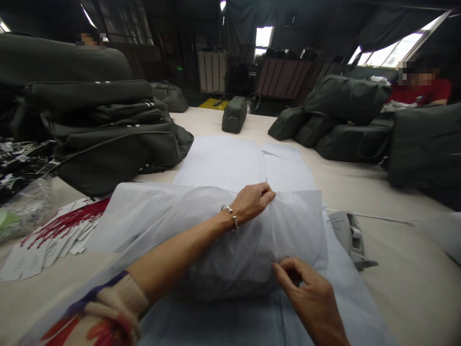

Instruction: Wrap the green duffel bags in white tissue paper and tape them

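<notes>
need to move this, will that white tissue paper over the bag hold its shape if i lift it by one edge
Probably not. The tissue paper drapes and creases over the bag, so it looks floppy. It is thin enough to see through, so likely very light and easily torn where the left hand and right hand pinch it.

The thin translucent tissue paper sheet [252, 230] is white with a faint blue tint; a dark grey-green shape shows through it. The left sleeve cuff [122, 298] is cream ribbed knit with a purple stripe, above a red-and-orange print. The slim metal bracelet [232, 216] is silver. The flat paper tags [61, 235] are white with red strings. The stacked fabric bags [115, 139] are dark olive-grey. The surface [396, 269] is beige.
</notes>
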Motion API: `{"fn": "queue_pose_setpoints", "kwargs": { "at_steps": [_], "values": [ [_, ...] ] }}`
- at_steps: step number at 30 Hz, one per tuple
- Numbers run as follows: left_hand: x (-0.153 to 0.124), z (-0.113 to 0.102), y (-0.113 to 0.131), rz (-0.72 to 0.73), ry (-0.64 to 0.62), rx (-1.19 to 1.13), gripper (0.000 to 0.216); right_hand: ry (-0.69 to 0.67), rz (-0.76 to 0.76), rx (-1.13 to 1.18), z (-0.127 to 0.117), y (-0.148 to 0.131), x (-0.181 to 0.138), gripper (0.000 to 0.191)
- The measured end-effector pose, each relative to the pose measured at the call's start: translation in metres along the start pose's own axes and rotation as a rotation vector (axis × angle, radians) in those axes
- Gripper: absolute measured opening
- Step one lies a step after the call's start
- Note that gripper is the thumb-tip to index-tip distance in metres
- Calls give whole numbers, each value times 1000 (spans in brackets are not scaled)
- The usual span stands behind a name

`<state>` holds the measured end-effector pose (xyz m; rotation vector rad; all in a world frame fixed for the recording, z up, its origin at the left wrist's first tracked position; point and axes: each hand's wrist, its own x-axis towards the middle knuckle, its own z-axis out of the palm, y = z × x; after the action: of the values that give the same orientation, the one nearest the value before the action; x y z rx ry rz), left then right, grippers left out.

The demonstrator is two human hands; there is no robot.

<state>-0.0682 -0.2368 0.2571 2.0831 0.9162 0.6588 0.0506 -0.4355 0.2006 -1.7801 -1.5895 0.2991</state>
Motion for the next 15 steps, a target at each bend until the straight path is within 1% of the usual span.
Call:
{"fn": "queue_pose_setpoints", "kwargs": {
  "at_steps": [2,4,5,6,7,8,9,10,11,12,13,15],
  "values": [
    [-3,-4,5,55,-1,-5,22,20,2,-12,-10,-4,2,30],
    [-6,-9,9,126,-9,-4,20,141,-63,-71,-25,-9,12,22],
    [-7,-11,11,161,-17,-3,19,213,-121,-114,-34,-12,21,22],
    [-8,-13,13,191,-24,-4,17,270,-192,-158,-43,-15,33,32],
    [-9,-14,16,220,-31,-3,16,293,-264,-196,-51,-17,48,46],
    [-10,-16,18,248,-35,-2,15,265,-325,-225,-59,-19,64,60],
    [-12,-16,22,274,-36,-1,14,194,-373,-240,-66,-19,81,69],
    [-13,-17,26,298,-38,-1,13,101,-408,-246,-72,-20,98,75],
    [-16,-18,30,317,-39,-6,13,7,-437,-241,-77,-20,114,75],
    [-19,-19,35,328,-44,-15,12,-81,-460,-231,-81,-20,127,71],
    [-22,-22,40,335,-60,-25,12,-168,-472,-226,-85,-21,137,65],
    [-31,-31,49,324,-123,-39,17,-294,-486,-235,-92,-27,148,48]
  ]
}}
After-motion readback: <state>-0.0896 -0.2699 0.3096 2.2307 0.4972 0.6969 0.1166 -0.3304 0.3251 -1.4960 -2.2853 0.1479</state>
